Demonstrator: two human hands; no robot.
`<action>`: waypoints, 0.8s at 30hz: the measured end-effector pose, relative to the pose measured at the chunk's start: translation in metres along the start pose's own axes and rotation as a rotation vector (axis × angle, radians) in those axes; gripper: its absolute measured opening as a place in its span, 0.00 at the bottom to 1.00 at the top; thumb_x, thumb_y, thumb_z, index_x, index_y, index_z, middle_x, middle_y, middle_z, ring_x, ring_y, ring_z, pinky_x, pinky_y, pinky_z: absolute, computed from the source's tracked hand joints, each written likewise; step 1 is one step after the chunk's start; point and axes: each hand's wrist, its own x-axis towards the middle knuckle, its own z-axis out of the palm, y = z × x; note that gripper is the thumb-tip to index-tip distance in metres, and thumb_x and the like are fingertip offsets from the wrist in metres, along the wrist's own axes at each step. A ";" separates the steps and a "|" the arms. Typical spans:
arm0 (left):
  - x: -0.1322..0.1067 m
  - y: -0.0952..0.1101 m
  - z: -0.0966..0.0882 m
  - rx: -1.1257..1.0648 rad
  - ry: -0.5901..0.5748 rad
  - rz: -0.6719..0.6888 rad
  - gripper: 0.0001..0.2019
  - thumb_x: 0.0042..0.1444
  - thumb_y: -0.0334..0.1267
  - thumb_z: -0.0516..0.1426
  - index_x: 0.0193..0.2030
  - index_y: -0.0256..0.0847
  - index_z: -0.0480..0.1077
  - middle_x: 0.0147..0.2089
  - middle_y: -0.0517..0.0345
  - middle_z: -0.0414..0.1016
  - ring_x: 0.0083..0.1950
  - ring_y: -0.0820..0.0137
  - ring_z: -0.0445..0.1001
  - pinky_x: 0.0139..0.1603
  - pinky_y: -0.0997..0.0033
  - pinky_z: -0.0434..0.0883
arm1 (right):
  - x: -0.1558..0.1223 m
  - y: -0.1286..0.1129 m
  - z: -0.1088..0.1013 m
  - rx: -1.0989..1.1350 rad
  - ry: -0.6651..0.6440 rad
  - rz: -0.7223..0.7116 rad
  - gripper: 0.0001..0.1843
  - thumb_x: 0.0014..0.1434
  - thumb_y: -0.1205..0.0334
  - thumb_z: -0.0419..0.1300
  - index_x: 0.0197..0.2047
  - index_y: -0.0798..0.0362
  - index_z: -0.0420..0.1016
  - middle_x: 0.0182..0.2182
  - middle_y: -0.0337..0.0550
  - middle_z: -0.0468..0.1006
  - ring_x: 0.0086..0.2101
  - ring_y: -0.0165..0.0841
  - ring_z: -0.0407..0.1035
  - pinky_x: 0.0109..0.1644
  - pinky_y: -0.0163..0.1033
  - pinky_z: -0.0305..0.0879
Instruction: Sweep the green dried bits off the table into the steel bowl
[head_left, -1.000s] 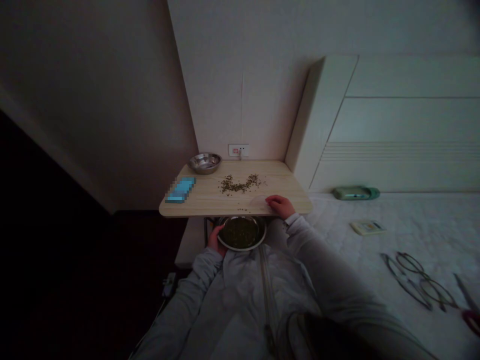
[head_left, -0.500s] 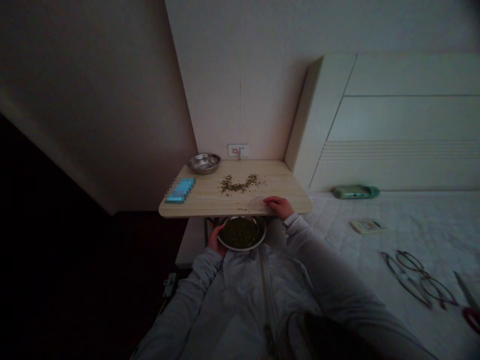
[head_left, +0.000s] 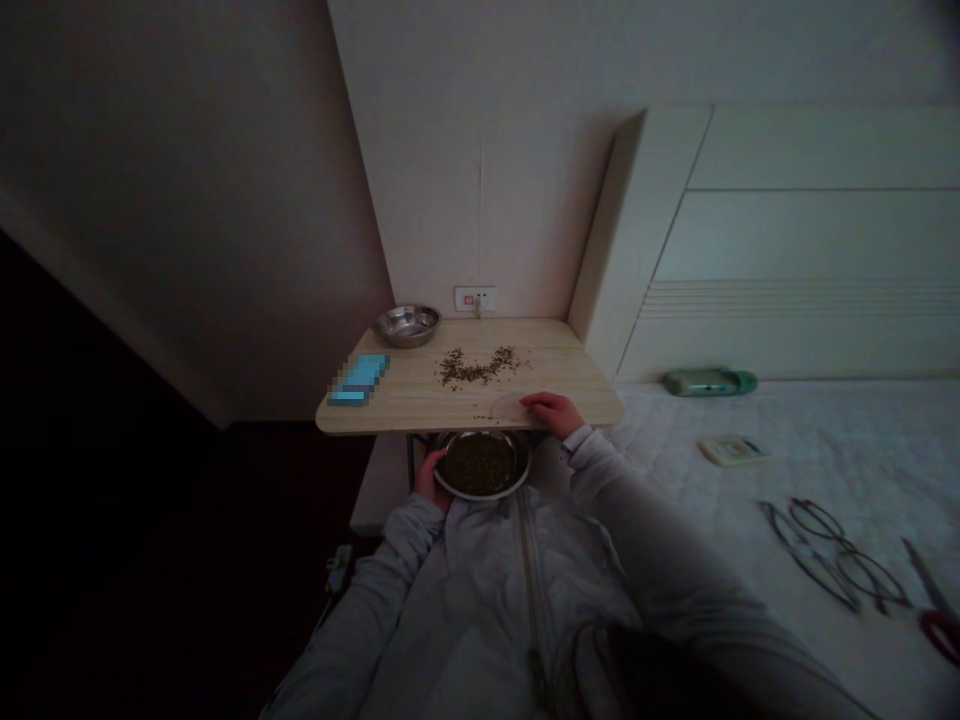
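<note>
My left hand (head_left: 430,480) grips the left rim of a steel bowl (head_left: 484,495), held below the table's front edge. Dark greenish small grains fill much of that bowl. Over the table's front right part, my right hand (head_left: 553,410) is closed on a thin, clear plastic piece with a rounded edge (head_left: 508,409), lying close to the tabletop. A few stray grains are beside its left side, near the front edge. Farther back, a loose curved patch of grains (head_left: 474,372) is spread on the wooden table (head_left: 570,360).
A second steel bowl (head_left: 407,326) stands at the table's back left, with a blurred-out phone (head_left: 360,380) in front. A wall socket (head_left: 475,298) is behind. On the bed to the right lie a green case (head_left: 709,382), eyeglasses (head_left: 847,550) and red-handled scissors (head_left: 937,630).
My right hand has slid slightly left with the clear plastic piece, closer to the stray grains at the front edge. My left hand and the bowl keep their place.
</note>
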 end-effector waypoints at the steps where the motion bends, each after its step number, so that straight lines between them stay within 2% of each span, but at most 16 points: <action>1: 0.000 0.000 0.000 0.004 0.001 0.004 0.11 0.39 0.33 0.49 0.29 0.32 0.68 0.26 0.51 0.72 0.37 0.64 0.67 0.40 0.63 0.62 | 0.000 0.001 0.000 -0.002 -0.006 0.001 0.11 0.39 0.66 0.50 0.27 0.53 0.70 0.28 0.38 0.72 0.32 0.27 0.63 0.41 0.36 0.57; 6: 0.002 0.000 -0.002 0.033 0.016 0.018 0.10 0.39 0.33 0.49 0.27 0.32 0.68 0.23 0.52 0.72 0.36 0.65 0.68 0.40 0.64 0.62 | 0.001 0.002 0.001 -0.012 -0.029 0.013 0.12 0.39 0.67 0.49 0.28 0.54 0.70 0.30 0.38 0.72 0.33 0.28 0.63 0.42 0.36 0.56; 24: 0.005 0.000 -0.004 -0.006 0.013 -0.017 0.12 0.39 0.32 0.49 0.30 0.32 0.68 0.25 0.52 0.72 0.36 0.64 0.68 0.40 0.64 0.62 | -0.003 -0.006 0.000 0.043 -0.092 0.022 0.13 0.38 0.66 0.48 0.27 0.56 0.70 0.27 0.39 0.72 0.30 0.26 0.63 0.36 0.33 0.57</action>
